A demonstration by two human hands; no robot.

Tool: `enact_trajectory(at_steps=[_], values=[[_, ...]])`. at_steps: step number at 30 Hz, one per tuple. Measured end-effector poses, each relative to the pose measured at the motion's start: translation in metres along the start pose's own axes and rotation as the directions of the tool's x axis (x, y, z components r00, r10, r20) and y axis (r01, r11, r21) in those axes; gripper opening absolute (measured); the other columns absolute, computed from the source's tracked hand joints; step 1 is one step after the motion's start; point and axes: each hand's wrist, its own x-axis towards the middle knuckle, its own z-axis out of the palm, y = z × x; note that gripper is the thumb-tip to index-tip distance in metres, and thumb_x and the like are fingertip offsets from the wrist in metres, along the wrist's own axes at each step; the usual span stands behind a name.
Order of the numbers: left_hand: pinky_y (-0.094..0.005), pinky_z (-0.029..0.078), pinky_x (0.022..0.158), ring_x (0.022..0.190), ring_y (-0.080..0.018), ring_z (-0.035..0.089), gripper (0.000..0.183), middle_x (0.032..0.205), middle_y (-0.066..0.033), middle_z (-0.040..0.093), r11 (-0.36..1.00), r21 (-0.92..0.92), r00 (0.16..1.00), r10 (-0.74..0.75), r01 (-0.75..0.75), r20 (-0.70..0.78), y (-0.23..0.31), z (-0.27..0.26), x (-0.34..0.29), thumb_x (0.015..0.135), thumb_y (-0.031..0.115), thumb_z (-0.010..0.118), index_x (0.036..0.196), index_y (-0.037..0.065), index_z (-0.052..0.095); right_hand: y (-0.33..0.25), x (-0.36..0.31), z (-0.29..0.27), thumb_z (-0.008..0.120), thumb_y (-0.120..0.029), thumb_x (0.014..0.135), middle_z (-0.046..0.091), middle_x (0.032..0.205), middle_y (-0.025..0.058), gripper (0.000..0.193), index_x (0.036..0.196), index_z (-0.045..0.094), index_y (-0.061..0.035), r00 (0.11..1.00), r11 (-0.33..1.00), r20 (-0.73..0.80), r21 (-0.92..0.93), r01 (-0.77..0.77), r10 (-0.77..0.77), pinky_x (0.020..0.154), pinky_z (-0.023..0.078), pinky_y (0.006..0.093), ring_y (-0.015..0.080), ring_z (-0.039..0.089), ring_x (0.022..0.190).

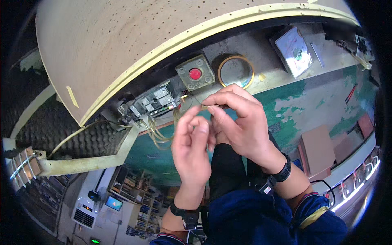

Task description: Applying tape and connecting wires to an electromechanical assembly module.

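My right hand (247,122) is closed in a pinch, thumb against index finger, on a thin dark wire (198,101). From the fingertips the wire curves left toward a small metal fixture (157,100) on the ledge. Just left of it, my left hand (191,151) is raised with its fingers loosely bent and thumb and index finger apart; nothing shows in it. Beyond the hands stands a square metal box with a red button (195,74). A roll of tape (220,73) lies to the right of the box.
A large perforated panel (163,24) overhangs the ledge. Pale tubes (153,132) hang below the fixture. A shiny tray (294,53) stands at the far right. Brown boards (317,149) lie lower right. Shelves with small bins (143,204) stand at lower left.
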Motion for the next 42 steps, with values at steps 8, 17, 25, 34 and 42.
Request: enact_trajectory(at_steps=[8,17,25,34,42], values=[[-0.0253,0.045,0.065,0.078,-0.0113,0.059,0.025,0.095,-0.0058,0.066,0.890,-0.456,1.000,-0.024,0.014,-0.016,-0.017,0.017,0.027,0.115,0.015,0.057,0.131,-0.001,0.065,0.002,0.005,-0.005,0.077,0.011,0.087,0.073,0.097,0.0127,0.022,0.107,0.072,0.0013,0.997,0.996,-0.025,0.047,0.079,-0.078,0.075,0.059,0.0349,0.0244,0.073,0.089],[-0.0264,0.048,0.063,0.074,-0.0122,0.063,0.012,0.096,-0.0098,0.071,0.836,-0.547,0.995,0.008,0.047,0.098,-0.029,0.013,0.044,0.109,0.006,0.065,0.118,0.000,0.069,0.012,-0.005,-0.001,0.073,0.011,0.096,0.070,0.116,0.0091,0.025,0.119,0.066,0.0035,0.973,0.793,-0.021,0.584,-0.174,0.229,0.092,0.059,0.0296,0.0132,0.070,0.103],[-0.0273,0.051,0.066,0.077,-0.0123,0.065,0.010,0.099,-0.0096,0.073,0.853,-0.522,0.998,0.040,-0.012,0.043,-0.030,0.018,0.045,0.105,-0.001,0.067,0.115,-0.002,0.069,0.020,-0.013,-0.011,0.075,0.007,0.099,0.071,0.116,0.0085,0.033,0.131,0.066,0.0068,0.963,0.845,0.026,0.474,-0.248,0.269,0.095,0.057,0.0279,0.0117,0.069,0.106],[-0.0280,0.051,0.070,0.084,-0.0144,0.064,0.009,0.109,-0.0128,0.072,0.872,-0.489,0.995,0.067,-0.020,0.079,-0.032,0.013,0.046,0.103,-0.001,0.066,0.111,0.001,0.068,0.016,-0.002,-0.010,0.073,0.004,0.102,0.075,0.107,0.0100,0.024,0.126,0.068,0.0075,0.954,0.826,0.038,0.491,-0.278,0.298,0.087,0.059,0.0267,0.0129,0.072,0.097],[-0.0284,0.051,0.070,0.084,-0.0141,0.064,0.011,0.111,-0.0118,0.071,0.875,-0.484,0.991,0.074,-0.012,0.109,-0.035,0.010,0.048,0.103,-0.001,0.066,0.114,0.001,0.066,0.017,0.006,-0.009,0.071,0.007,0.102,0.074,0.102,0.0114,0.017,0.119,0.068,0.0084,0.954,0.777,0.105,0.558,-0.291,0.282,0.080,0.062,0.0301,0.0166,0.074,0.087]])
